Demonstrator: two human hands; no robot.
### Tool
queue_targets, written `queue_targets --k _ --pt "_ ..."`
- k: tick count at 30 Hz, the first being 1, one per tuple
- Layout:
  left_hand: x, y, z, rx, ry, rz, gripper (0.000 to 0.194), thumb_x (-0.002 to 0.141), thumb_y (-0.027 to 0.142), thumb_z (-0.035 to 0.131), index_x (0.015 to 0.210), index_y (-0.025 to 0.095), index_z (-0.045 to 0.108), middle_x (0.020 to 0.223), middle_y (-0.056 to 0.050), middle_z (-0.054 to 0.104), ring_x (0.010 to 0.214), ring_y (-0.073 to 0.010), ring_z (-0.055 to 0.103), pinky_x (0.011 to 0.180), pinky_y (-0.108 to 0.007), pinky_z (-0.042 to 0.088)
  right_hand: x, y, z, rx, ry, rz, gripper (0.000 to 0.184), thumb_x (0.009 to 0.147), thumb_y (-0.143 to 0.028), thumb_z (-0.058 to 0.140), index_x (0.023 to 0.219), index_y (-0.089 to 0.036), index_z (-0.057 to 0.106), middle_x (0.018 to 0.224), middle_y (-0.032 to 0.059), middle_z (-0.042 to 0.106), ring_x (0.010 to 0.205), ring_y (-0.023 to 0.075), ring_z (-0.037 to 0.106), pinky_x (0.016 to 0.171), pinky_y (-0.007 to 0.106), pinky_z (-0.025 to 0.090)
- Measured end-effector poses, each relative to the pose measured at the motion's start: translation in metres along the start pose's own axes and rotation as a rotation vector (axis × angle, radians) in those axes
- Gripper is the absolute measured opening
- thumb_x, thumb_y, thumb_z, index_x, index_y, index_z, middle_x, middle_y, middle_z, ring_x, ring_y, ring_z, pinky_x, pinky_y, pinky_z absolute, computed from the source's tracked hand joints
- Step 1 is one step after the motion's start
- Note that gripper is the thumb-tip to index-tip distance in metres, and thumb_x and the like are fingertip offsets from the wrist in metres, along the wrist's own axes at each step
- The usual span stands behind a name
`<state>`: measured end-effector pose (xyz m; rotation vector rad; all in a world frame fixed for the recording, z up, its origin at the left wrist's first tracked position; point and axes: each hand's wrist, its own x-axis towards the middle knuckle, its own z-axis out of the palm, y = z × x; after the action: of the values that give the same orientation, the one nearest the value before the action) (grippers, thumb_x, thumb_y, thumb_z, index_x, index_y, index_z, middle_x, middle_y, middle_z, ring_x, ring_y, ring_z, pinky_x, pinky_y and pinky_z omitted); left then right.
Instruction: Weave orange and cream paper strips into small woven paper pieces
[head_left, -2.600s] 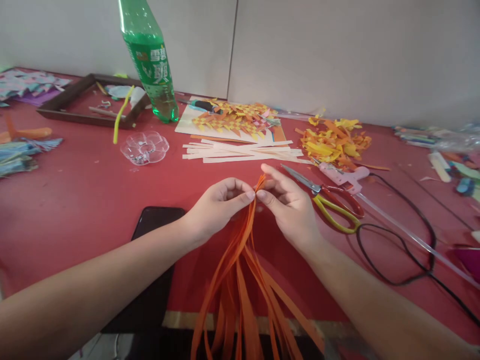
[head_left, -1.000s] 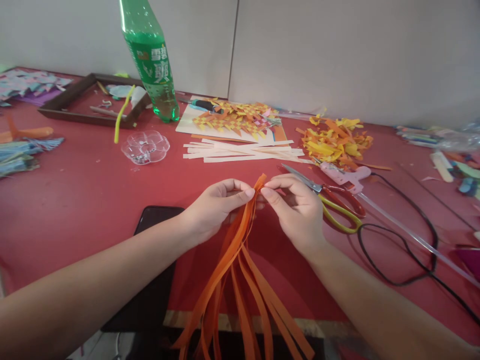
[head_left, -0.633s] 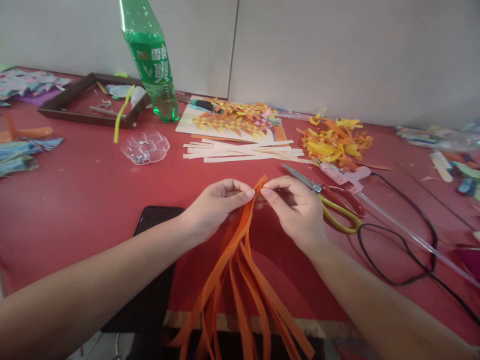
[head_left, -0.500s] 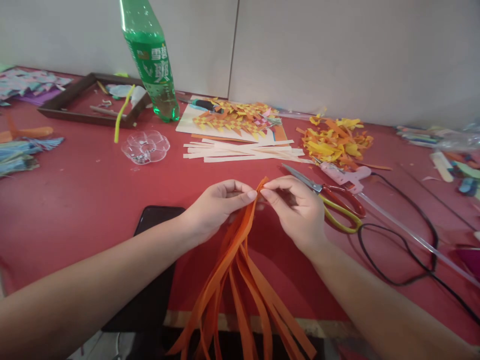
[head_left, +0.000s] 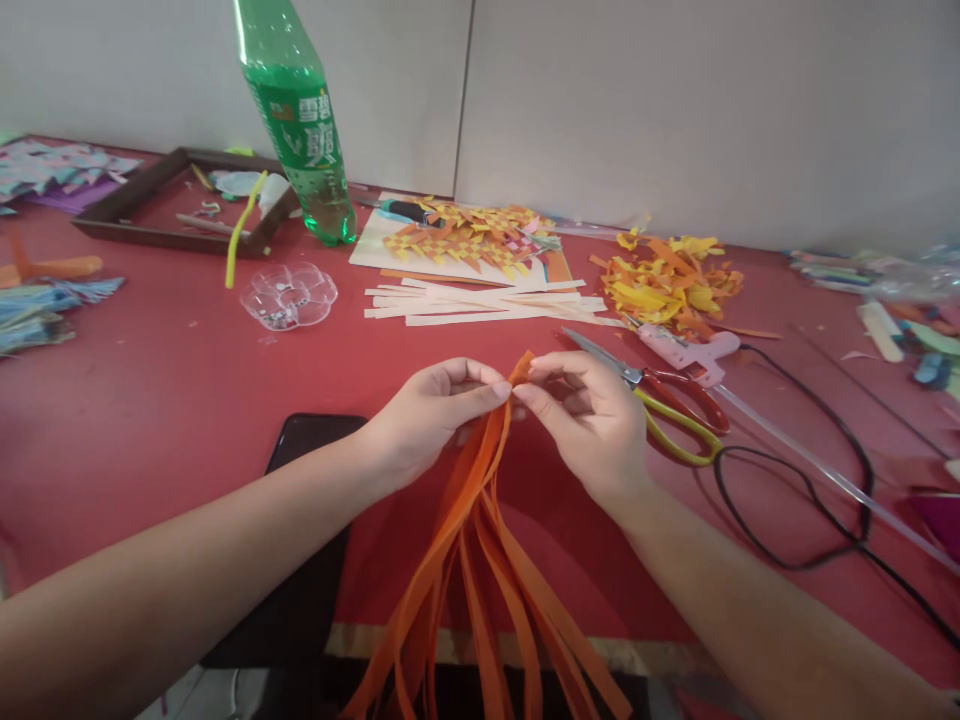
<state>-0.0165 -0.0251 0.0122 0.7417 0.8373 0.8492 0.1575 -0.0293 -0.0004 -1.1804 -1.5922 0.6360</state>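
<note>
A bunch of long orange paper strips (head_left: 480, 530) fans out from my fingers down over the front edge of the red table (head_left: 172, 390). My left hand (head_left: 431, 415) pinches the strips near their top end. My right hand (head_left: 589, 420) pinches the same top end from the other side, fingertips almost touching the left ones. Red and yellow scissors (head_left: 660, 395) lie just right of my right hand.
A black phone (head_left: 300, 540) lies under my left forearm. Cream paper strips (head_left: 480, 300), a woven paper mat (head_left: 465, 235), orange-yellow scraps (head_left: 671, 280), a green bottle (head_left: 300, 120), a clear flower-shaped dish (head_left: 289, 295), a wooden frame (head_left: 172, 205), a glue gun (head_left: 690, 350) and a black cable (head_left: 795, 500) surround the hands.
My right fingers curled in from a looser grip to a pinch at the strip tops. The hanging strips have shifted and spread slightly. My left hand has stayed put.
</note>
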Motion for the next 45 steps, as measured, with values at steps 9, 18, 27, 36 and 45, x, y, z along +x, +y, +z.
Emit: queue_targets --k 9,18,27,36,45 --pt "0.0004 -0.0005 0.0003 -0.047 0.022 0.007 0.022 0.074 0.029 0.078 0.085 0.017 0.063 0.082 0.000 0.068 0.074 -0.0109 0.065 0.069 -0.022 0.049 -0.0010 -0.0064 0.0030 0.216 -0.018 0.159 0.019 0.079 -0.032 0.073 0.090 -0.022 0.062 0.085 0.0007 0.064 0.069 0.0137 0.066 0.061 0.027 0.061" --pt "0.0014 -0.0008 -0.0003 -0.012 0.037 0.013 0.019 0.075 0.028 0.077 0.083 0.017 0.064 0.078 0.001 0.070 0.072 -0.0097 0.065 0.069 -0.021 0.048 0.0063 0.0009 0.0031 0.322 -0.130 0.264 0.018 0.076 -0.034 0.075 0.072 -0.019 0.066 0.081 0.0009 0.061 0.066 0.0120 0.062 0.064 0.028 0.060" --pt "0.0009 0.0012 0.0017 0.072 0.165 -0.006 0.014 0.076 0.023 0.074 0.084 0.014 0.067 0.076 0.000 0.069 0.069 -0.0094 0.063 0.069 -0.023 0.048 0.0036 -0.0003 0.0011 0.003 -0.050 0.155 0.015 0.080 -0.033 0.072 0.072 -0.020 0.068 0.082 0.0028 0.066 0.071 0.0144 0.062 0.058 0.026 0.052" --pt "0.0007 0.0012 0.0022 0.190 0.207 0.054 0.013 0.075 0.023 0.075 0.082 0.014 0.069 0.072 0.001 0.070 0.063 -0.0069 0.059 0.070 -0.021 0.047 0.0029 -0.0044 -0.0006 -0.145 -0.072 -0.092 0.009 0.081 -0.026 0.070 0.075 -0.022 0.067 0.082 0.0032 0.064 0.074 0.0153 0.062 0.057 0.026 0.051" --pt "0.0004 -0.0006 -0.0015 0.054 0.072 -0.001 0.022 0.072 0.031 0.079 0.085 0.015 0.071 0.078 -0.001 0.070 0.068 -0.0080 0.061 0.067 -0.020 0.047 0.0049 0.0021 -0.0011 -0.075 -0.033 -0.132 0.008 0.080 -0.019 0.071 0.083 -0.022 0.063 0.083 0.0017 0.062 0.078 0.0148 0.061 0.065 0.027 0.054"
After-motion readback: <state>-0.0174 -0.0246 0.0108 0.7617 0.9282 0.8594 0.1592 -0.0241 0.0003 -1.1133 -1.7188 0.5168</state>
